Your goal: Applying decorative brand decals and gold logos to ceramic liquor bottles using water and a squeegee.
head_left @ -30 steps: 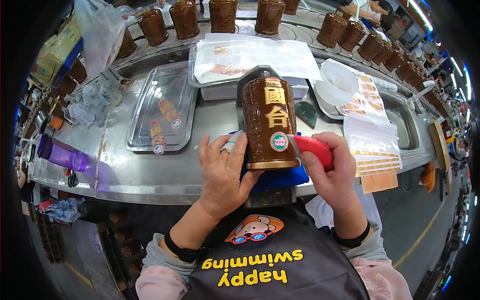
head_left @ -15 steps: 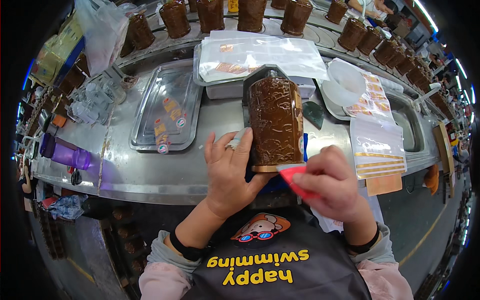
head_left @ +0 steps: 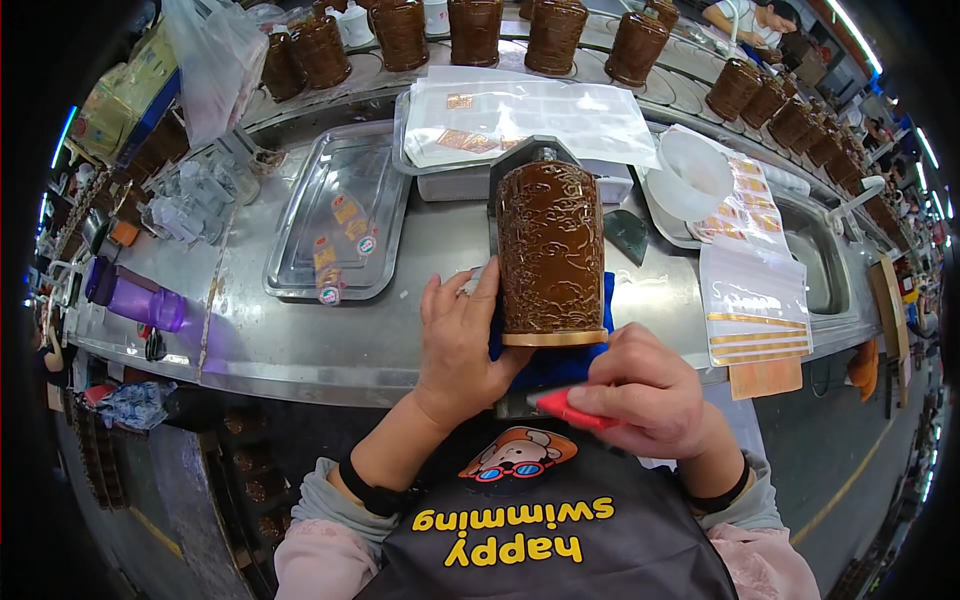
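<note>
Right grip is closed on a red tool, just below the bottle at centre frame; the left grip touches the bottle's lower left, perhaps steadying it, clasp unclear. Blue cloth beneath probably cushions it.

Blue cloth mostly hidden beneath brown bottle; some rear bottles cut off by upper edge.

Our forearms slant in from seven and five o'clock, our left hand pointing loosely bent fingers toward twelve, our right hand curled in a pinch toward nine.
</note>
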A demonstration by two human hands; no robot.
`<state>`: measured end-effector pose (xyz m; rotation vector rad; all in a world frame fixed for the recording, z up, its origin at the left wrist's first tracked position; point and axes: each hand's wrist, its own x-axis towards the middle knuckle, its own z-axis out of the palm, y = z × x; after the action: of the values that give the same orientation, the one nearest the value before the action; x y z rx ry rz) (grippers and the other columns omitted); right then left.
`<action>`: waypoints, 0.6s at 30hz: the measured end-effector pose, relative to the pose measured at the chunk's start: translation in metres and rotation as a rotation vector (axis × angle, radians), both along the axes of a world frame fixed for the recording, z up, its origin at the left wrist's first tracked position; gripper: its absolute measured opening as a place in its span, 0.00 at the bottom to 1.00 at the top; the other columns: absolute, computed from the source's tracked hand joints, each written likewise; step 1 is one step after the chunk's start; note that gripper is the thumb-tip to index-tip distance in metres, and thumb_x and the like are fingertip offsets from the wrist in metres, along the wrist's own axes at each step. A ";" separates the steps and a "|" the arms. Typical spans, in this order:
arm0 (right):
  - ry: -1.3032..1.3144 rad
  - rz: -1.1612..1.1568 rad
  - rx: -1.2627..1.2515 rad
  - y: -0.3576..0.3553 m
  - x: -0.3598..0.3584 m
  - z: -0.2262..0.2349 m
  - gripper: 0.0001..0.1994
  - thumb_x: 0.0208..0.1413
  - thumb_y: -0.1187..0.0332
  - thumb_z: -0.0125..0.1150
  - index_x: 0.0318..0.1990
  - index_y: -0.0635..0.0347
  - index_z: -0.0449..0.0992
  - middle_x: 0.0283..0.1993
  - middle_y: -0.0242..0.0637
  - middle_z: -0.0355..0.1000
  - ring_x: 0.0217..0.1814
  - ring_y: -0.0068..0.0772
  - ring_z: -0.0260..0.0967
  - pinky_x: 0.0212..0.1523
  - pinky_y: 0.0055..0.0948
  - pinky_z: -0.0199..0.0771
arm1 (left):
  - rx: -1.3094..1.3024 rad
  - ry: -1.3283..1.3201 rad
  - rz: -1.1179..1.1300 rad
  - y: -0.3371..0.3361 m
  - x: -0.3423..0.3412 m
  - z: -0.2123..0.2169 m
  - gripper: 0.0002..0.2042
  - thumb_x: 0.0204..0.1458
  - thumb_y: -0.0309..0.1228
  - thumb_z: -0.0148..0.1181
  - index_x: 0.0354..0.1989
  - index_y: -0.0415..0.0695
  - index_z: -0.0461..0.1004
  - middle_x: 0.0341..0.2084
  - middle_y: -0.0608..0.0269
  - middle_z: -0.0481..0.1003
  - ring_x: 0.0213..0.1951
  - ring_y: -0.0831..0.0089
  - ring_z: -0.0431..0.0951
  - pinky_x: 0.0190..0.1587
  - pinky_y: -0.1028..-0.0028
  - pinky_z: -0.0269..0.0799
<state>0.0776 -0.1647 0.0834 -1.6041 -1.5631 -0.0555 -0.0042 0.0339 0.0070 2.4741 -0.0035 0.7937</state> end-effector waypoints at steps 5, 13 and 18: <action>-0.122 -0.107 0.004 -0.003 0.000 0.000 0.14 0.36 0.74 0.71 0.35 0.58 0.79 0.32 0.33 0.68 0.30 0.35 0.64 0.30 0.32 0.62 | 0.167 -0.033 -0.006 -0.001 -0.003 0.022 0.41 0.45 0.45 0.65 0.62 0.29 0.59 0.31 0.52 0.73 0.53 0.51 0.66 0.63 0.45 0.44; -0.146 -0.103 0.043 -0.004 -0.001 -0.001 0.16 0.34 0.74 0.71 0.36 0.57 0.79 0.32 0.31 0.68 0.30 0.33 0.63 0.29 0.32 0.60 | 0.068 -0.003 -0.001 -0.001 -0.001 0.013 0.41 0.44 0.45 0.66 0.63 0.31 0.59 0.32 0.52 0.74 0.53 0.51 0.66 0.63 0.44 0.43; -0.097 -0.035 -0.002 -0.004 0.003 0.002 0.15 0.32 0.75 0.71 0.34 0.58 0.79 0.31 0.33 0.69 0.29 0.33 0.64 0.30 0.31 0.62 | 0.074 -0.057 0.013 -0.002 0.000 0.013 0.40 0.45 0.44 0.65 0.62 0.30 0.60 0.32 0.52 0.74 0.54 0.51 0.66 0.63 0.44 0.43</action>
<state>0.0806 -0.1685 0.0853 -1.6515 -1.6091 -0.1527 -0.0038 0.0318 0.0196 2.5222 -0.0380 0.8839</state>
